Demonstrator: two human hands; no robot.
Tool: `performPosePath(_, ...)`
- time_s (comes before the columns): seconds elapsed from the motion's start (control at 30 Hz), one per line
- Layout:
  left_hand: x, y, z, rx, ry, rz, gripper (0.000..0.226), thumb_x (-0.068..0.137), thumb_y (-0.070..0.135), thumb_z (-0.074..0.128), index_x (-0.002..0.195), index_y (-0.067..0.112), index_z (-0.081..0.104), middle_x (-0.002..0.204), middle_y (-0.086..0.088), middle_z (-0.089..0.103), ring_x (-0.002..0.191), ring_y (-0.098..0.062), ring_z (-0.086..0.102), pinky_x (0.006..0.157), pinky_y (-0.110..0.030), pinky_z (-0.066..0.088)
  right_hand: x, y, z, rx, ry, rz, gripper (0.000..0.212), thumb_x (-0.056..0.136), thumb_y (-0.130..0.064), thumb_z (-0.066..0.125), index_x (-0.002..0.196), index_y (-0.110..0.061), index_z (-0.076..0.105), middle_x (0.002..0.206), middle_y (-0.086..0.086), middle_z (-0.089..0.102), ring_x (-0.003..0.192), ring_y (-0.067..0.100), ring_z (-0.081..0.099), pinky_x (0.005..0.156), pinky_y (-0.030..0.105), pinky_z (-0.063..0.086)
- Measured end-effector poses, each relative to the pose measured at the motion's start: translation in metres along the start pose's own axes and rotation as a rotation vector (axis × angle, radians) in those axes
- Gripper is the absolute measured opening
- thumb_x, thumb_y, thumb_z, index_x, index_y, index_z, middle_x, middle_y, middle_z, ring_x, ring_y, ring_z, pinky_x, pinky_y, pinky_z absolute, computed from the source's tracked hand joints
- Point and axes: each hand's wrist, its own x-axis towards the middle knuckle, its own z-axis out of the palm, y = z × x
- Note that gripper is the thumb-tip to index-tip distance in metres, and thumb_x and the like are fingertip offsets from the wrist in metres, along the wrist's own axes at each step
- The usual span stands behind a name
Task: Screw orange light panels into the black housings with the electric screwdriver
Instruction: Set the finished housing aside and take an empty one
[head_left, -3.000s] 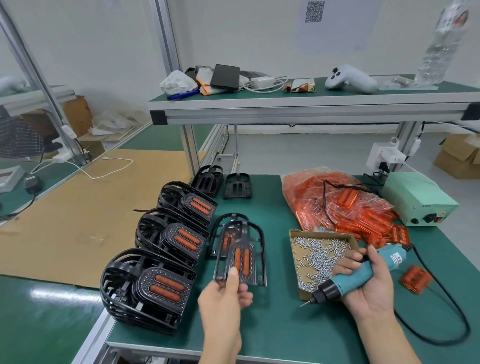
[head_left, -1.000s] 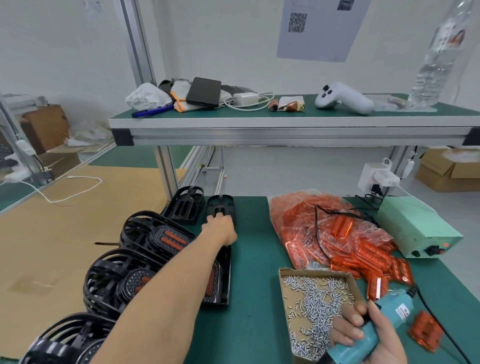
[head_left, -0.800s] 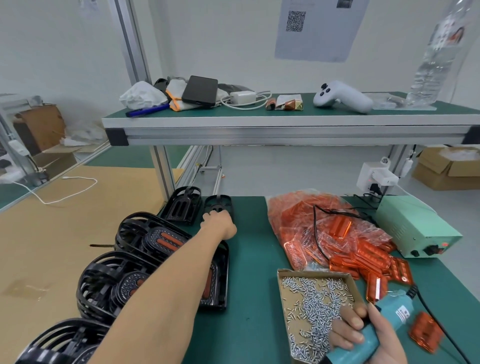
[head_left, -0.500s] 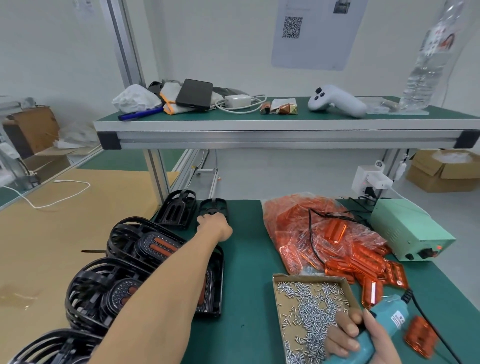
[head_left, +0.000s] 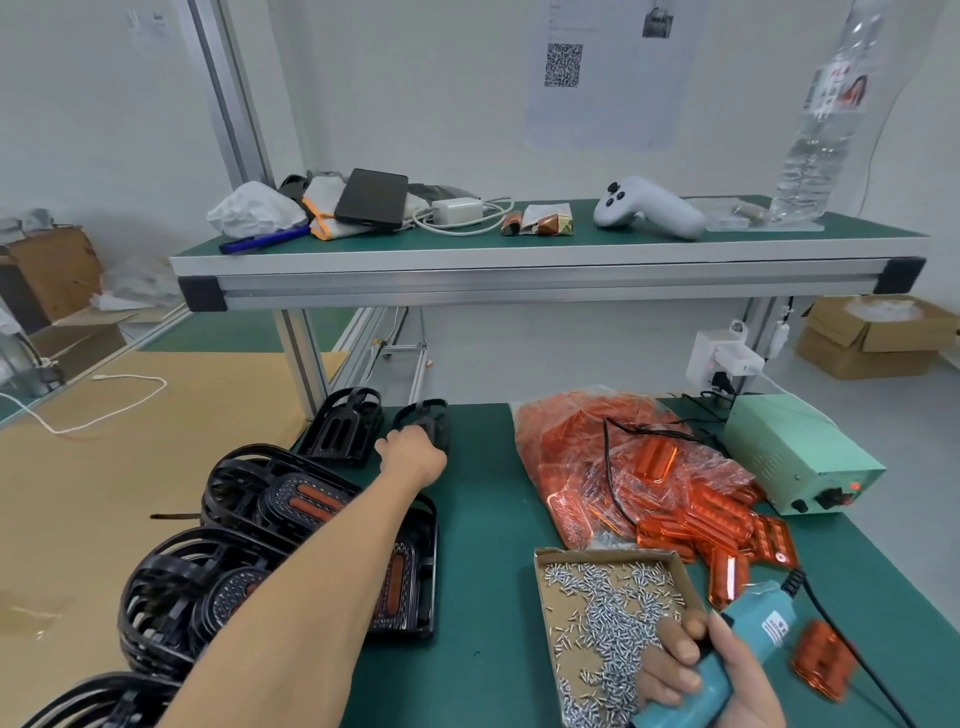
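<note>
1. Green workbench (head_left: 483, 519) carries all the parts within reach.
2. Left hand (head_left: 413, 457) stretches far to an empty black housing (head_left: 423, 415); whether it grips yet, I cannot tell.
3. Right hand (head_left: 701, 675) holds the screwdriver (head_left: 748, 639) near the screw box (head_left: 602, 597), probably to be ready.
4. Orange panels (head_left: 691, 499) lie at the right; finished housings (head_left: 291, 499) are stacked at the left.

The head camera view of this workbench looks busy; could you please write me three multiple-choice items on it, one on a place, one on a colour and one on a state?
1. Where does the box of screws sit?
A. on the upper shelf
B. on the green table, in front of the bag of orange panels
C. on the cardboard floor

2. What colour is the electric screwdriver?
A. teal
B. yellow
C. red

3. What is the left hand doing?
A. resting in the screws
B. holding a water bottle
C. reaching to an empty black housing at the table's far edge

Answers: 1 B, the bag of orange panels lies just behind it; 2 A, its body in the right hand is teal; 3 C, the arm is stretched out to it.
</note>
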Motion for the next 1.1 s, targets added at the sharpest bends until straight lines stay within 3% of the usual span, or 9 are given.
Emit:
performPosePath(0.07,-0.005,0.003,-0.008,-0.12,0.085,0.02,0.02,0.089,0.026,0.064,0.089,0.007,0.058,0.106,-0.016,0.069,0.102,-0.034,0.062,0.095,-0.039,0.047,0.001,-0.002,-0.002,0.017,-0.011,-0.027,0.054,0.113,-0.029,0.014,0.135,-0.001,0.056,0.128,0.021,0.062,0.109,0.028,0.062,0.095,0.035,0.038)
performPosePath(0.2,-0.024,0.016,-0.032,-0.592,0.193,0.028,0.028,0.091,0.032,0.071,0.09,0.004,0.072,0.08,-0.012,0.07,0.07,-0.027,0.063,0.062,-0.029,0.05,0.002,-0.007,-0.011,0.104,0.051,-0.029,0.054,0.113,-0.028,0.017,0.132,0.0,0.059,0.123,0.024,0.063,0.109,0.032,0.063,0.093,0.038,0.041)
performPosePath(0.3,-0.049,0.029,-0.048,-0.847,0.259,0.029,0.026,0.095,0.027,0.069,0.075,0.012,0.064,0.074,-0.004,0.064,0.072,-0.025,0.058,0.066,-0.034,0.052,-0.002,0.0,-0.002,0.173,-0.017,-0.076,0.021,0.094,-0.024,0.075,0.097,-0.003,0.073,0.087,0.016,0.066,0.07,0.026,0.067,0.067,0.038,0.053)
performPosePath(0.37,-0.076,0.034,-0.052,-1.03,0.287,-0.006,0.03,0.096,0.019,0.069,0.069,0.015,0.055,0.078,-0.003,0.059,0.076,-0.021,0.055,0.073,-0.037,0.058,-0.005,-0.001,0.005,0.04,0.243,-0.16,0.047,0.048,-0.023,0.105,0.072,-0.009,0.067,0.065,0.003,0.052,0.046,0.012,0.05,0.042,0.025,0.045)
performPosePath(0.4,-0.093,0.033,-0.051,-1.108,0.295,-0.04,0.025,0.096,0.016,0.069,0.073,0.01,0.059,0.08,-0.005,0.062,0.073,-0.021,0.057,0.07,-0.037,0.062,-0.007,-0.002,0.01,0.024,0.302,-0.182,0.05,0.045,-0.023,0.105,0.071,-0.012,0.063,0.063,0.0,0.049,0.044,0.009,0.045,0.039,0.022,0.042)
performPosePath(0.47,-0.135,0.026,-0.043,-1.292,0.287,-0.131,0.015,0.095,0.011,0.07,0.082,0.005,0.069,0.078,-0.006,0.071,0.064,-0.017,0.065,0.055,-0.025,0.059,-0.007,-0.001,0.015,0.004,0.404,-0.205,0.033,0.07,-0.025,0.086,0.077,-0.013,0.057,0.065,-0.001,0.048,0.045,0.007,0.044,0.039,0.021,0.041)
performPosePath(0.57,-0.203,0.004,-0.011,-1.543,0.202,-0.227,0.011,0.093,0.007,0.072,0.082,0.006,0.073,0.074,-0.004,0.076,0.062,-0.013,0.07,0.054,-0.021,0.057,-0.01,-0.001,0.016,0.021,0.431,-0.176,0.02,0.089,-0.029,0.058,0.075,-0.015,0.058,0.07,-0.002,0.046,0.049,0.007,0.044,0.042,0.02,0.043)
performPosePath(0.77,-0.31,-0.039,0.067,-1.727,0.101,-0.495,0.014,0.086,-0.011,0.071,0.097,-0.005,0.066,0.071,-0.011,0.076,0.058,-0.02,0.072,0.049,-0.025,0.057,-0.013,0.001,0.018,0.004,0.419,-0.168,0.019,0.092,-0.031,0.058,0.077,-0.019,0.059,0.071,-0.005,0.047,0.05,0.005,0.043,0.046,0.019,0.042)
performPosePath(1.1,-0.364,-0.062,0.089,-1.357,0.117,-0.508,0.018,0.086,0.0,0.076,0.086,-0.009,0.06,0.063,-0.018,0.072,0.053,-0.037,0.071,0.041,-0.029,0.055,-0.015,0.0,0.021,0.011,0.411,-0.169,0.02,0.093,-0.032,0.06,0.078,-0.02,0.059,0.072,-0.006,0.048,0.052,0.004,0.044,0.048,0.019,0.042)
